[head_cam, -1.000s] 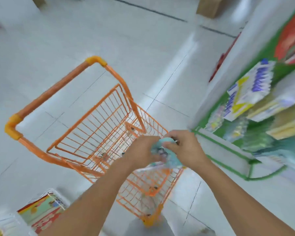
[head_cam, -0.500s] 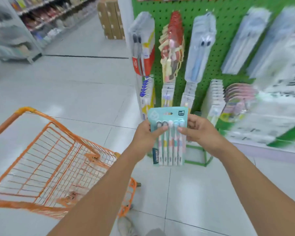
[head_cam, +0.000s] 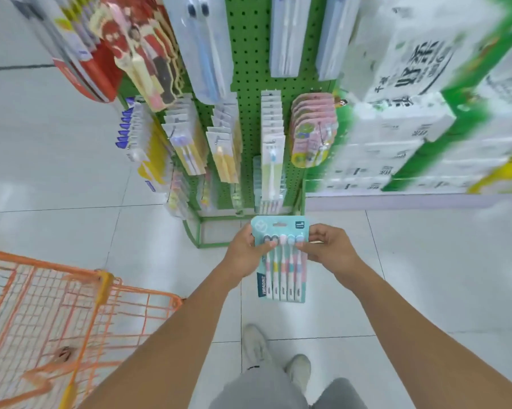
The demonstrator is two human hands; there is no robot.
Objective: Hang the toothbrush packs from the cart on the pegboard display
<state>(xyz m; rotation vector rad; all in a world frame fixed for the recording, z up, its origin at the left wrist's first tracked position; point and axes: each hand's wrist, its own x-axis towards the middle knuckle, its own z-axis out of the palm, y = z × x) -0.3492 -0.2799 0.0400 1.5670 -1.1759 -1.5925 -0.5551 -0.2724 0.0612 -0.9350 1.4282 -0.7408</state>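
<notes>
Teal toothbrush pack (head_cam: 280,258) upright between both hands — left hand (head_cam: 244,252) pinching its left edge, right hand (head_cam: 329,249) pinching its right edge — green pegboard (head_cam: 250,69) just beyond the knuckles, orange cart (head_cam: 71,314) off behind the left wrist.

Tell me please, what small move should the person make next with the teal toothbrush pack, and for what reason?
Probably lift the teal toothbrush pack up and forward toward the green pegboard. The left hand and right hand pinch it by its sides, upright, with its hang hole on top, but it is held low, in front of the display's foot, below the hanging packs. Which peg is free I cannot tell.
</notes>
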